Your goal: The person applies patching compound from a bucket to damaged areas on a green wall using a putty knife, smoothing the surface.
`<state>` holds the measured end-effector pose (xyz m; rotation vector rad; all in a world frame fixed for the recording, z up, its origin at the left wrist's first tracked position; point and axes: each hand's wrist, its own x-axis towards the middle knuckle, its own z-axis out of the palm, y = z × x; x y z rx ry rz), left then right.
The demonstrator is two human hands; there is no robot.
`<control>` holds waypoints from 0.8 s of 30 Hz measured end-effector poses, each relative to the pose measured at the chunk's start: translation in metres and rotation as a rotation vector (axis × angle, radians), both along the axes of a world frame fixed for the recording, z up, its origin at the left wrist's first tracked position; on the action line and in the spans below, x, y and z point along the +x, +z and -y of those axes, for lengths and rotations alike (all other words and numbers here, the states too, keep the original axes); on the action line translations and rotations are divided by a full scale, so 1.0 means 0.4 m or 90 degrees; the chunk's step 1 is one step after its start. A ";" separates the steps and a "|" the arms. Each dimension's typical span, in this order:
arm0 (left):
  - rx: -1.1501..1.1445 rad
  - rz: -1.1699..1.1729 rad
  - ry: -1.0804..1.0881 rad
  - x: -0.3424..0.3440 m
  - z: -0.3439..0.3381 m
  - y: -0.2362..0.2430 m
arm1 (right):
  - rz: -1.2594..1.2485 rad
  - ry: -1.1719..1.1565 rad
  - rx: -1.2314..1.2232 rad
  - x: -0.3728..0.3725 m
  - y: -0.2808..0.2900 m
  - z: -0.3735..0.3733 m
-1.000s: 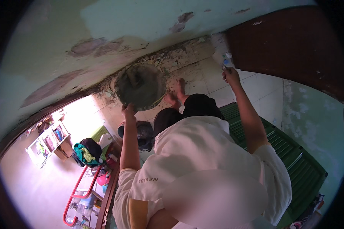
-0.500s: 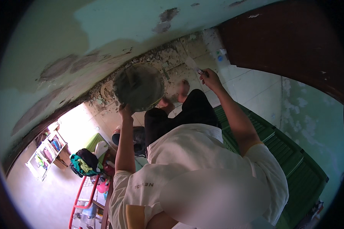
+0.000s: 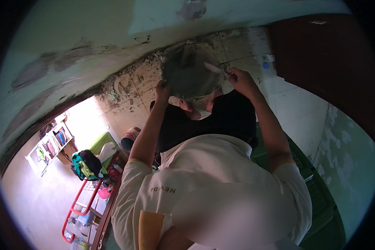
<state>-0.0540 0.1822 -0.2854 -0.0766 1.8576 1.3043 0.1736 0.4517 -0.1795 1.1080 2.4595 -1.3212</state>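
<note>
A wide, round, dark grey basin (image 3: 183, 85) hangs tilted above the floor in front of my legs. My left hand (image 3: 163, 89) is closed on its near left rim. In my right hand (image 3: 242, 81) I grip a scraper (image 3: 213, 68) by the handle, and its flat pale blade lies over the right part of the basin. Whether the blade touches the basin's surface I cannot tell. The basin's inside looks dark and smeared. My bare feet (image 3: 189, 109) show just below it.
Peeling green wall (image 3: 112, 25) rises ahead, with crumbled debris (image 3: 112, 89) along its foot on the tiles. A brown panel (image 3: 321, 50) stands at right, a green slatted piece (image 3: 321, 208) behind me. At left are a bucket (image 3: 131, 135), a clothes pile (image 3: 88, 163) and a red-framed rack (image 3: 77, 204).
The basin has moved right and a little farther from me with my left hand. The scraper, formerly apart on the right, now overlaps the basin. The view has shifted too.
</note>
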 end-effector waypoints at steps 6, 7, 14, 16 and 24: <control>0.062 -0.035 -0.064 0.026 -0.067 -0.186 | 0.092 0.120 0.164 -0.085 -0.246 0.036; 0.088 -0.059 -0.077 0.032 -0.071 -0.228 | 0.110 0.139 0.170 -0.091 -0.297 0.029; 0.021 -0.201 -0.123 0.079 -0.132 -0.444 | 0.254 0.272 0.225 -0.135 -0.618 -0.045; 0.048 -0.158 -0.076 0.095 -0.183 -0.432 | 0.266 0.265 0.243 -0.136 -0.709 -0.050; 0.010 -0.258 -0.194 0.090 -0.264 -0.569 | 0.310 0.290 0.268 -0.146 -0.915 -0.087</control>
